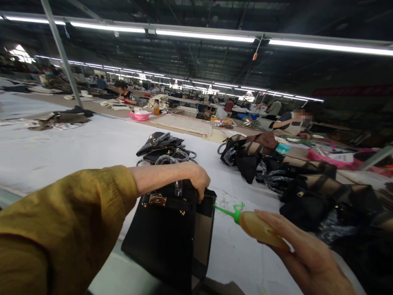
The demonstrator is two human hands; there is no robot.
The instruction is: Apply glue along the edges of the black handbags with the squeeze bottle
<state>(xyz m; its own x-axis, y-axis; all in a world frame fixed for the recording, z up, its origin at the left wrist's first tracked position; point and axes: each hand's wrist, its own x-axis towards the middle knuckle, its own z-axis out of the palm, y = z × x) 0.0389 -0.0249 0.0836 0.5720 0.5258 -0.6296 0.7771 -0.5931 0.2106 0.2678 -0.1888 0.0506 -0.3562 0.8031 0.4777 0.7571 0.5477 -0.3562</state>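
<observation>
A black handbag (162,241) with tan side panels and gold fittings stands in front of me on the white-covered table. My left hand (199,180) reaches over its top, with the fingers closed on the upper side edge; the fingertips are partly hidden. In my right hand (307,250) is a yellowish squeeze bottle (260,229) with a thin green nozzle (225,211). The nozzle tip points left at the bag's upper side edge, close to my left fingers. Whether it touches the bag I cannot tell.
Behind the handbag lie more black bags (162,143) with wrapped handles. A heap of black and tan bags (294,180) covers the right side. Farther back are a pink basin (139,116), an orange bottle (156,108) and a pale board (182,123). Several people work beyond.
</observation>
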